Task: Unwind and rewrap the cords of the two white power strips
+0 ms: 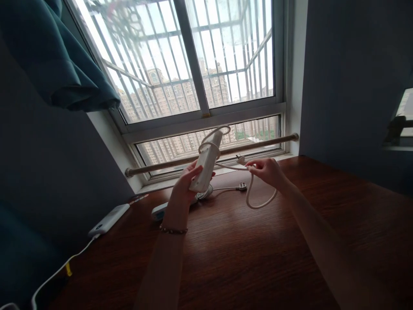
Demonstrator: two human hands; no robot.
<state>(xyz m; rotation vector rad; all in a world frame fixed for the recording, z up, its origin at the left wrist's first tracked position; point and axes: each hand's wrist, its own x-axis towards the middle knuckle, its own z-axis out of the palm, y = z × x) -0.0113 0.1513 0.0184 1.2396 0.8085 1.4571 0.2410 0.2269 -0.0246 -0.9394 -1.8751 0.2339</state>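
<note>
A white power strip (205, 168) is held up at a tilt above the table, and my left hand (189, 178) is closed around its lower end. Part of its white cord (234, 167) is looped around the strip's upper half. To the right, my right hand (266, 170) pinches that cord between thumb and fingers. A loop of it hangs below the hand, and the plug (241, 159) sticks out just beyond the fingertips. Behind my left wrist lies a second power strip (159, 211), partly hidden, with its cord bundled and its plug (242, 186) on the table.
The dark reddish wooden table (245, 254) reaches to the window sill. A white power bank (109, 220) with a cable (64, 265) plugged in lies at the left edge. A rail (174, 164) crosses the barred window, and a teal curtain (64, 64) hangs at upper left.
</note>
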